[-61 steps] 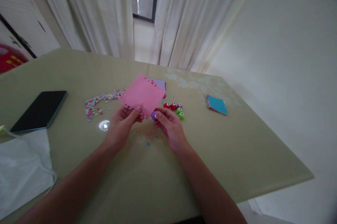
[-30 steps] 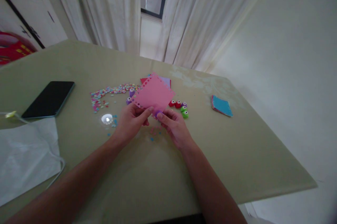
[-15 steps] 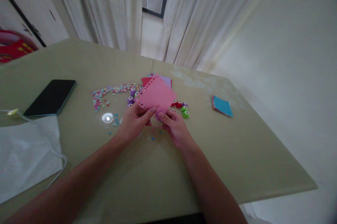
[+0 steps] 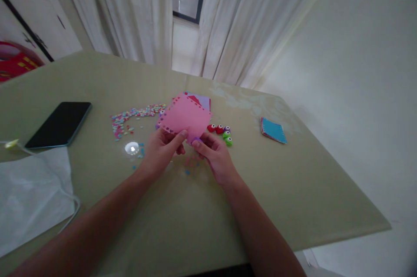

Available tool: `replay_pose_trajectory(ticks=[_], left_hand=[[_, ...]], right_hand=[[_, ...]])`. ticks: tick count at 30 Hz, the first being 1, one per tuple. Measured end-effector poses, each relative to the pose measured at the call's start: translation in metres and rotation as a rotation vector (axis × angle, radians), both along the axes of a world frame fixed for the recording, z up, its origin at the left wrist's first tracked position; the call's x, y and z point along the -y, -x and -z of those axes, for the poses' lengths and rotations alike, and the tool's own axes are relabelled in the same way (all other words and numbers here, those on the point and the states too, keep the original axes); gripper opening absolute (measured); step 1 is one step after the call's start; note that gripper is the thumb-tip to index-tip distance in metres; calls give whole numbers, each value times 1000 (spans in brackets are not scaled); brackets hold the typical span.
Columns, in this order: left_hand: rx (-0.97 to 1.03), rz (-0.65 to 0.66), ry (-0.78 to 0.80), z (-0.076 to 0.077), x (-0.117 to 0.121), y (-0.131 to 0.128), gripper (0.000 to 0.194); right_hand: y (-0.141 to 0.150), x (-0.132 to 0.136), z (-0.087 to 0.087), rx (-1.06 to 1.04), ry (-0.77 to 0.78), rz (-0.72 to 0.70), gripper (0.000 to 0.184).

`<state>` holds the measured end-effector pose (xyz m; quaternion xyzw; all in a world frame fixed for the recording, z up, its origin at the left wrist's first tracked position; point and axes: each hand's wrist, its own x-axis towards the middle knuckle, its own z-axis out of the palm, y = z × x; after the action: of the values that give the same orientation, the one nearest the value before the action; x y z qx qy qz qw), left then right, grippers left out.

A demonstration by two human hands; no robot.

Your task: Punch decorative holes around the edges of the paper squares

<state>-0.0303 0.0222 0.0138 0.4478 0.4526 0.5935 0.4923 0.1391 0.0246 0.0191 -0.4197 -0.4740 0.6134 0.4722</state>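
My left hand (image 4: 161,149) pinches the near edge of a pink paper square (image 4: 184,116) whose left and far edges carry rows of punched holes. My right hand (image 4: 213,155) is closed on a small purple paper punch (image 4: 196,140) at the sheet's near corner; the punch is mostly hidden by the paper and fingers. Small punched bits (image 4: 189,166) lie on the table under my hands. A few red, purple and green punches (image 4: 221,131) sit just right of the sheet.
Coloured confetti (image 4: 130,118) is scattered left of the paper, with a small round shiny object (image 4: 132,148) near it. A black phone (image 4: 58,124) and a white bag (image 4: 29,199) lie left. Coloured sheets (image 4: 200,100) sit behind; a blue paper stack (image 4: 273,130) right.
The pink sheet has tilted and shifted slightly in my hands over the two seconds; both hands stay in place over the table. The view has swayed a little.
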Motion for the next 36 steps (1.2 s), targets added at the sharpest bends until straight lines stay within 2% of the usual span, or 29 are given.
replay_pose_trajectory(ticks=[2,5,9,13,16,22,24,28,31,33,36], left_hand=[[33,-28,-2,-1,0,1,31],[83,-59,-3,-2,-1,2,32],[136,-82,-9,1,-3,3,37],[169,-84,-15,3,-6,5,38],[208,-133,-38,0,-11,9,39],[327,-331,-102,-8,-29,27,42],[254,-387,-118,-7,-33,35,38],[-75,-476,-147,-2,-36,48,27],[-68,-444,-114,3,-40,54,27],[-25,-430,-46,6,-43,58,28],[-85,-452,-10,9,-44,60,27]], right_hand=[[-3,-2,0,77,-90,80,38],[-7,-2,0,370,-283,162,29],[-6,4,1,766,-577,75,26],[1,6,12,987,-722,-63,16],[3,4,22,1077,-759,-102,16],[6,0,25,1126,-781,52,30],[12,-1,21,1166,-800,43,31],[39,-9,12,1289,-888,-55,41],[64,-17,9,1374,-974,-130,49],[76,-18,7,1402,-1028,-162,46],[78,-9,6,1416,-1070,-182,27]])
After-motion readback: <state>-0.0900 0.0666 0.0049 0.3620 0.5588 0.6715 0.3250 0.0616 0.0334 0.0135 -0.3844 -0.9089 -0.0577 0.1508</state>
